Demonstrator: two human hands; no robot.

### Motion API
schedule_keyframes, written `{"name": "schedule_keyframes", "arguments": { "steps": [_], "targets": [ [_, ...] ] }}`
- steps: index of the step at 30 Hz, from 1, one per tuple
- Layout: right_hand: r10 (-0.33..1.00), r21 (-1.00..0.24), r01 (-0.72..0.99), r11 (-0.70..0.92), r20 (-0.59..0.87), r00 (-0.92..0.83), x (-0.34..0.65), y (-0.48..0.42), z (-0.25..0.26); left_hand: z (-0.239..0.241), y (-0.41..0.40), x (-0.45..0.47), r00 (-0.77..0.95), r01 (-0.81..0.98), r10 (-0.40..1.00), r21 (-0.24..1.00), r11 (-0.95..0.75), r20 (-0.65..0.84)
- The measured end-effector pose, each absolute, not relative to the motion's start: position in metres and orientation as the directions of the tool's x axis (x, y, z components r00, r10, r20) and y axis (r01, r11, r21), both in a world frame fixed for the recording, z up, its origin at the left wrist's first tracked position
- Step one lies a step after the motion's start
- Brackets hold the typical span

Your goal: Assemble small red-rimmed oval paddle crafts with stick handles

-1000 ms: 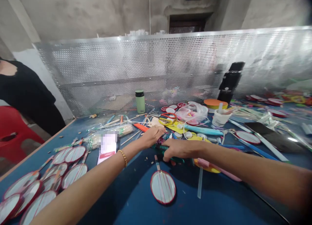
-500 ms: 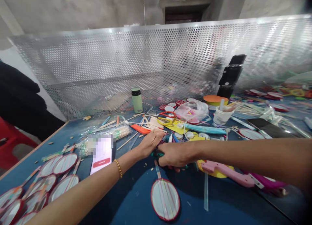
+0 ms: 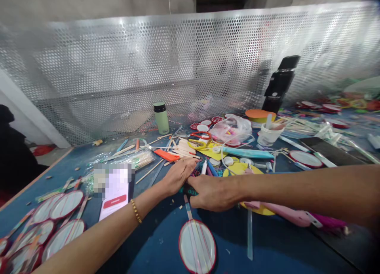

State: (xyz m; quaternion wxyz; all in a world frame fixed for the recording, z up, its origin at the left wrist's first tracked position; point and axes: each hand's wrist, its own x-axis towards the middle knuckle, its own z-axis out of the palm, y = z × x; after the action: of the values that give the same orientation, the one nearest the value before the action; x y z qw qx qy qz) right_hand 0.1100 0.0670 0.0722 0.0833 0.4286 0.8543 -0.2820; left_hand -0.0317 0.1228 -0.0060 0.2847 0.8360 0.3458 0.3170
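My left hand (image 3: 177, 174) and my right hand (image 3: 211, 192) meet at the middle of the blue table (image 3: 261, 250), both closed around a small dark green packet (image 3: 189, 191) with light lettering. Only a strip of the packet shows between the hands. A gold bead bracelet (image 3: 135, 210) circles my left wrist. Just in front of the hands lies an oval red-rimmed paddle (image 3: 197, 245) with a thin clear handle that runs up under my right hand.
Several more red-rimmed ovals (image 3: 56, 222) lie at the left, beside a phone (image 3: 116, 189). Behind the hands are sticks, an orange comb (image 3: 166, 155), scissors (image 3: 199, 140), a green bottle (image 3: 161, 118), a white cup (image 3: 268, 134) and a pink glue gun (image 3: 285, 213). A perforated metal screen (image 3: 190, 68) closes the far side.
The view has tilted down and the scene has shifted. My right hand has drawn closer to my left, and both have stayed on the dark packet.
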Motion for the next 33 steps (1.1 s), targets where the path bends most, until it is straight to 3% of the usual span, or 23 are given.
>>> {"name": "schedule_keyframes", "arguments": {
  "steps": [19, 26, 29, 33],
  "targets": [
    [0.695, -0.386, 0.793, 0.47, -0.392, -0.603, 0.111, 0.064, 0.071, -0.009, 0.123, -0.032, 0.564, 0.39, 0.751, 0.691, -0.608, 0.343],
    [0.574, -0.518, 0.853, 0.06, -0.682, -0.454, 0.101, 0.076, 0.074, -0.008, 0.127, -0.031, 0.55, 0.414, 0.768, 0.691, -0.592, 0.329],
    [0.611, -0.372, 0.928, 0.006, -0.733, -0.298, 0.086, 0.071, 0.079, -0.007, 0.125, -0.03, 0.512, 0.443, 0.798, 0.697, -0.563, 0.319],
    [0.753, -0.189, 0.961, 0.203, -0.597, -0.277, 0.077, 0.062, 0.08, -0.006, 0.122, -0.031, 0.502, 0.448, 0.804, 0.699, -0.557, 0.318]
  ]
}}
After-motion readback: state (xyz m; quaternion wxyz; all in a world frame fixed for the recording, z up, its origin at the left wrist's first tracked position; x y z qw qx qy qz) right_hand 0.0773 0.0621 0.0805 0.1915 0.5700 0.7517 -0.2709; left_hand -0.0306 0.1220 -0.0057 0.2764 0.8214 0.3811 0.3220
